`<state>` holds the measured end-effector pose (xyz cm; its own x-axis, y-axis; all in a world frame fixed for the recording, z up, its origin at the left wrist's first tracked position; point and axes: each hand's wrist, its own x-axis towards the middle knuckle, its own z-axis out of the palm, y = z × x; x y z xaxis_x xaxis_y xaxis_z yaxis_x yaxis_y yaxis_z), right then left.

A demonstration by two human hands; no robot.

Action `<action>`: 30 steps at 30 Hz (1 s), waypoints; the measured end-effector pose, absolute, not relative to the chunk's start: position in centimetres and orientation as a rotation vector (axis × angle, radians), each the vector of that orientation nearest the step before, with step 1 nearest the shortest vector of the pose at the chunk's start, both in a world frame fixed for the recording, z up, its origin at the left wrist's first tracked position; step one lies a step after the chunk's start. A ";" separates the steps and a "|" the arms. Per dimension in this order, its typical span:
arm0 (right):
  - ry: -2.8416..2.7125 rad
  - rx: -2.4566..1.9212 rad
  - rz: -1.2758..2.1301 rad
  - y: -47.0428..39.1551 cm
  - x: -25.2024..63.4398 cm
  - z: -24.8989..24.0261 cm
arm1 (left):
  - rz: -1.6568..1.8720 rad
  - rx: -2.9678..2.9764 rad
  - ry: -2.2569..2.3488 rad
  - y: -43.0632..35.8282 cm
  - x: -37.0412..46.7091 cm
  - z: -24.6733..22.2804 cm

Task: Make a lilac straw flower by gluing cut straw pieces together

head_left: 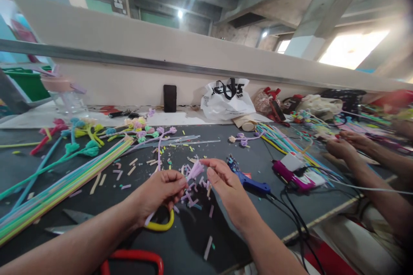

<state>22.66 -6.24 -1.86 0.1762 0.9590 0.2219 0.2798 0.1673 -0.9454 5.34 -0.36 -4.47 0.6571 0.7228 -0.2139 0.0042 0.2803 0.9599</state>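
Observation:
A small lilac pipe-cleaner flower [195,170] is pinched at its base by my left hand [164,187], between thumb and fingers. Beside it, my right hand [227,189] has its thumb and forefinger apart, with the forefinger tip at the petals' edge. Below my left hand lies a yellow scissor handle [165,225]. A red scissor handle [138,254] shows nearer the front, and metal blades [72,219] stick out behind my left forearm; how these parts join is hidden. Short lilac offcuts [192,197] lie under the flower.
Long pastel pipe cleaners [74,180] and finished flowers [85,148] lie at left. At right are a blue glue gun [251,182], a purple power strip [295,178] and cables. A phone [170,98] and a white bag [227,101] stand behind. A co-worker's hands [345,146] are at far right.

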 end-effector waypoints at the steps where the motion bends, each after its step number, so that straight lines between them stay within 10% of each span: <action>1: -1.346 -1.327 0.787 -6.2 22.6 -1.9 | 0.535 1.202 0.720 -0.3 5.3 -4.5; 30: -1.385 -1.426 0.728 -5.1 22.9 -3.2 | 0.680 1.520 1.026 -1.2 5.9 -4.7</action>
